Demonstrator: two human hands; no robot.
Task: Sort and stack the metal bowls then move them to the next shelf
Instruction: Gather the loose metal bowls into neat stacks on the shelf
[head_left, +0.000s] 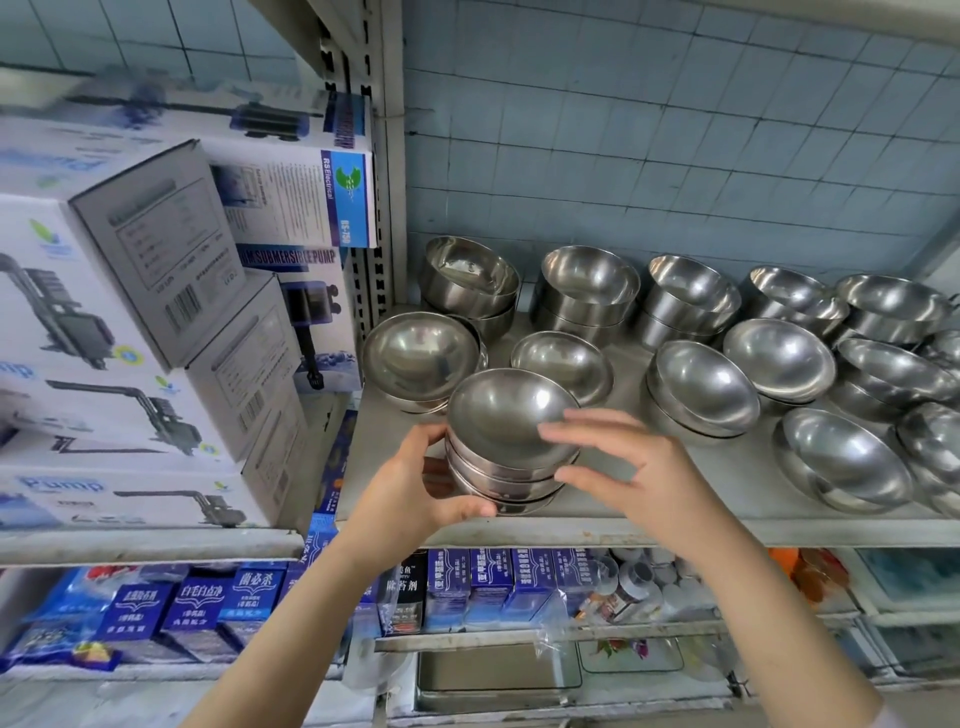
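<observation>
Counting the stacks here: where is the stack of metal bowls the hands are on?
The stack of metal bowls sits at the grey shelf's front edge, left of centre, between the left hand and right hand.

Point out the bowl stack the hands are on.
The stack of bowls at the shelf's front edge; left hand and right hand flank only it.

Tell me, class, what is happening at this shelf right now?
A person is handling a stack of metal bowls at the front edge of the shelf. The left hand grips the stack's side, while the right hand reaches over its rim, fingers spread and blurred. More bowls sit singly and in small stacks behind and to the right. Pump boxes fill the neighbouring shelf.
</observation>
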